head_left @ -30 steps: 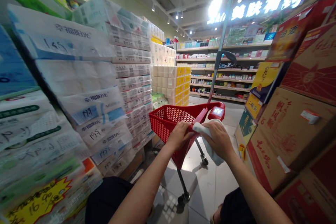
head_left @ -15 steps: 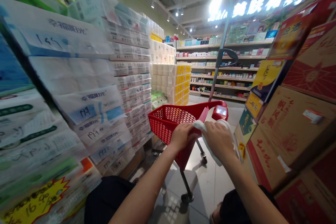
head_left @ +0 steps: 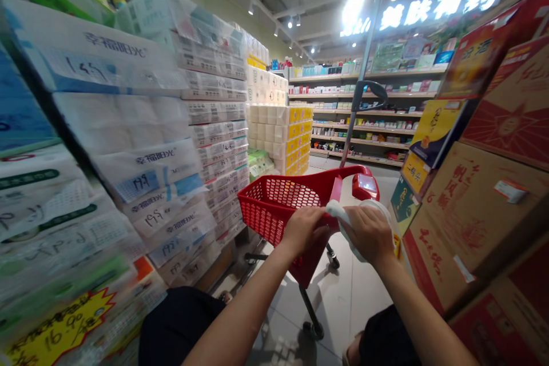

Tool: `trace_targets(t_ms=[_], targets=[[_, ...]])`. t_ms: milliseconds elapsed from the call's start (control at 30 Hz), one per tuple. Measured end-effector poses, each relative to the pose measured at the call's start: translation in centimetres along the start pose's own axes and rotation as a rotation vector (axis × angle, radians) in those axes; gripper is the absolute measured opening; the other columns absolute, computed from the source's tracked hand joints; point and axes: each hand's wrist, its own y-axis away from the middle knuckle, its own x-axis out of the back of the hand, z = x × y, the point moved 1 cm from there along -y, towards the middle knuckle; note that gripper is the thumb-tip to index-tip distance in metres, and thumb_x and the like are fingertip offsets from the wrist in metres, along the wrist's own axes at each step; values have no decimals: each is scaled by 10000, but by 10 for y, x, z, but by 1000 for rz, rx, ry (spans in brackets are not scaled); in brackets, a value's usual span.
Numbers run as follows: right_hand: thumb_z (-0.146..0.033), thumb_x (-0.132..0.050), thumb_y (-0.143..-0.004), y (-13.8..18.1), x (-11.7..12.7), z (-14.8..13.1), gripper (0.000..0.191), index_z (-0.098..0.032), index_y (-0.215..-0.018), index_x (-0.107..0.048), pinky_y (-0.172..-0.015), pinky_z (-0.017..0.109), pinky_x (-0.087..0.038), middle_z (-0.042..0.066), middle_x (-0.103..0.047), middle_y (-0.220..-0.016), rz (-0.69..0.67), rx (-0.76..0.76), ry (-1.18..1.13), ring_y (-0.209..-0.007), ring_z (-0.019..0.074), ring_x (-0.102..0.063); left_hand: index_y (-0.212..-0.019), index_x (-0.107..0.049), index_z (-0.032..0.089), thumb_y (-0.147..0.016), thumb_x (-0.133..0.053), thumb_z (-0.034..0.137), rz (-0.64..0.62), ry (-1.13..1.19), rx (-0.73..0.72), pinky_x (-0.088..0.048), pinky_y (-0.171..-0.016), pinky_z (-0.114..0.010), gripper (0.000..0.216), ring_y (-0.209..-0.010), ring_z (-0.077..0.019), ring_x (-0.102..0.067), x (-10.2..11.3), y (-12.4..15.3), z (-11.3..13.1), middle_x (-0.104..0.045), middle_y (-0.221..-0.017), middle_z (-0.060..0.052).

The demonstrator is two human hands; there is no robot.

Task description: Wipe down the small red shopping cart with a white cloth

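Note:
A red shopping cart [head_left: 274, 206] with a perforated basket and dark wheeled legs stands before me. My left hand [head_left: 304, 230] is closed on the near rim of the cart, its fingertips partly hidden. My right hand [head_left: 368, 233] presses a white cloth [head_left: 343, 214] around the cart's handle, with the fingers wrapped over it. Part of the cloth bulges beyond the knuckles and hangs beneath the hand. Just past the right hand sits a red box with a small screen [head_left: 365, 186], fixed to the cart.
Stacked tissue packs [head_left: 158, 160] rise along the left side. On the right are piled cardboard cartons [head_left: 480, 200]. A metal pole [head_left: 364, 63] stands beyond the cart, and stocked shelves [head_left: 364, 108] line the back. Pale floor tiles [head_left: 338, 297] lie underneath.
The cart's near end has swung slightly to the right and tilted. Both hands have shifted a little right with it, and the cloth is bunched closer around the right hand.

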Motion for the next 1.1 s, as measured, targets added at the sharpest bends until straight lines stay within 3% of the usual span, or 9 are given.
trace_targets(t_ms=[167, 333, 433, 600, 767, 900, 1000, 1100], targets=[[-445, -482, -962, 6, 2, 18, 294, -204, -832, -588, -780, 330, -325, 40, -618, -753, -9, -146, 53, -769, 197, -533, -1373, -462, 288, -917, -609, 276, -52, 141, -72, -411, -1081, -358, 479, -1218, -193, -538, -6, -2, 6, -578, -1355, -16], [-489, -422, -974, 5, 9, 25, 353, -209, -824, -576, -766, 332, -328, 46, -597, -730, -108, -233, 71, -765, 208, -523, -1316, -522, 289, -919, -603, 308, -72, 144, -4, -456, -1016, -356, 405, -1155, -209, -586, -12, 2, -2, -624, -1287, -26], [-464, -390, -987, 7, 10, 29, 332, -211, -890, -582, -795, 338, -340, 54, -607, -767, -144, -232, 34, -810, 221, -535, -1224, -579, 283, -917, -608, 327, -97, 84, 48, -484, -937, -328, 312, -1056, -205, -634, -12, 7, -11, -680, -1168, -13], [-350, -375, -987, 7, 2, 30, 317, -176, -1222, -498, -872, 372, -343, 82, -647, -931, -111, -246, 33, -888, 237, -552, -1183, -601, 295, -939, -570, 356, -94, 23, 112, -486, -871, -291, 254, -995, -191, -652, -13, 11, -16, -701, -1108, 4], [-274, -401, -972, 4, -9, 2, 236, -197, -1140, -548, -885, 378, -328, 68, -648, -900, -152, -158, 69, -865, 227, -546, -1211, -593, 319, -943, -554, 415, -81, 6, 135, -484, -833, -276, 287, -979, -183, -654, -20, 12, -13, -700, -1123, 14], [-240, -389, -983, 5, -12, -19, 228, -216, -1113, -575, -952, 381, -320, 80, -654, -1057, -139, -81, -29, -982, 225, -543, -1158, -615, 273, -960, -514, 427, -92, -33, 123, -483, -805, -284, 270, -925, -194, -651, -21, 15, -13, -706, -1044, -19], [-237, -405, -983, 9, -10, -13, 237, -235, -1146, -576, -993, 379, -314, 71, -637, -1176, -108, -42, -100, -1080, 217, -538, -1239, -572, 259, -971, -492, 414, -87, -62, 98, -485, -829, -312, 320, -935, -209, -644, -18, 18, -12, -696, -1028, -38], [-263, -443, -973, 15, -6, 12, 227, -240, -1143, -592, -1040, 407, -294, 63, -643, -1178, -79, -89, -73, -1106, 225, -540, -1379, -451, 287, -991, -458, 344, -81, -49, 67, -488, -851, -317, 392, -951, -196, -642, -16, 19, -12, -685, -1058, -26]])
